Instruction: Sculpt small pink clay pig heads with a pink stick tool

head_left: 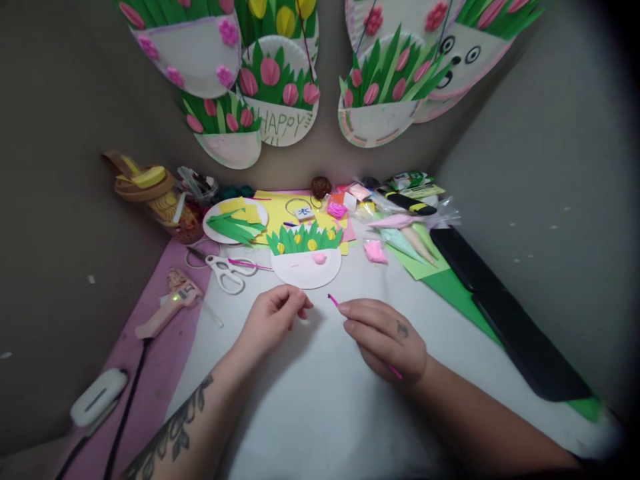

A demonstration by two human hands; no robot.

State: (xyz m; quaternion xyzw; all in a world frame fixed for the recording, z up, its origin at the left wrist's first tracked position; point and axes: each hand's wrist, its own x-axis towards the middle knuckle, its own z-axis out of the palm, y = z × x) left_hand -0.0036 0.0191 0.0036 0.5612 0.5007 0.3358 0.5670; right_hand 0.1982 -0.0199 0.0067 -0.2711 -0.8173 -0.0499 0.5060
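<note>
My right hand (pixel 387 337) grips a thin pink stick (pixel 334 300) with a dark tip, pointed toward my left hand. The stick's lower end shows below my palm. My left hand (pixel 280 310) is closed, thumb against curled fingers; whatever is in them, if anything, is hidden. Just beyond both hands lies a white half paper plate (pixel 305 270) with green paper grass (pixel 305 237) and small yellow paper flowers (pixel 331 235) along its top. A pink lump of soft clay (pixel 319 258) sits on the plate, right of its middle.
Left are white scissors (pixel 230 273), a pink glue gun (pixel 173 307) with cable, and a tumbler (pixel 160 200). At right lie a black folding phone-like object (pixel 525 340), piping bags (pixel 405 240) and a pink clay packet (pixel 375 251). Decorated plates (pixel 285 120) hang on the wall.
</note>
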